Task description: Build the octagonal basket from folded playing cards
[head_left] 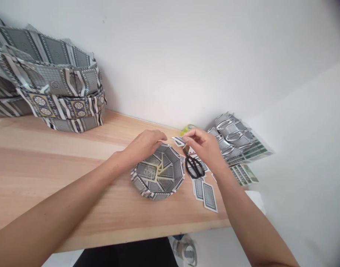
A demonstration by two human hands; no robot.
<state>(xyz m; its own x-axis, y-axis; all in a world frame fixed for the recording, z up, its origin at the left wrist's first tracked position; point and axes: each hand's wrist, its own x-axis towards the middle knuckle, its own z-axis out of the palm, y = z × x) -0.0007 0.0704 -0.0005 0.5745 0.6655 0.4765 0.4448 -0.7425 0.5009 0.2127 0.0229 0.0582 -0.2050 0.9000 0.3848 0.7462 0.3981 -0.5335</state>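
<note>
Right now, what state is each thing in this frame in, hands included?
Left hand: resting on the bowl's far rim.
Right hand: pinching a folded card piece beside the rim.
Card bowl: upright on the table, open side up.
Scissors: closed, lying flat.
Loose cards: flat, backs up.
Stacked bowls: nested against the wall.
Folded pieces pile: heaped in the corner.

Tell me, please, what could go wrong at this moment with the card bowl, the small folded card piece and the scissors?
1. The right hand pinches the folded card piece only at the fingertips; it might slip or unfold.
2. The left hand rests on the rim of the card bowl; pressing could bend the rim or loosen the woven cards.
3. The scissors lie right under the right wrist, beside loose cards near the table edge; a sweep of the arm might knock them off.
</note>
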